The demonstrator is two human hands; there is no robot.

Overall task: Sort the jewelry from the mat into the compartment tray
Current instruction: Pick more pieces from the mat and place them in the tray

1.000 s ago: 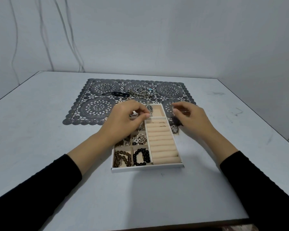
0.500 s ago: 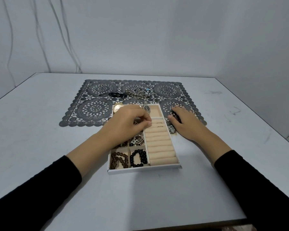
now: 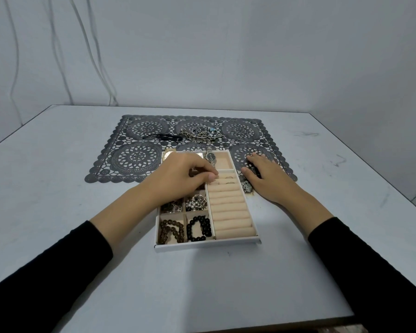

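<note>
as left hand pinches something tiny, perhaps a ring, over the ring rolls, a slip drops it into a neighbouring compartment; right hand lies flat on mat, fingers straight.

Left hand curled, fingertips pinched over ring rolls of compartment tray, right hand flat on lace mat, grey surface beneath.

I see the tray on the table, far end over the mat; ring rolls fill its right side; bead bracelets lie near-left; chains lie behind, on the mat.
</note>
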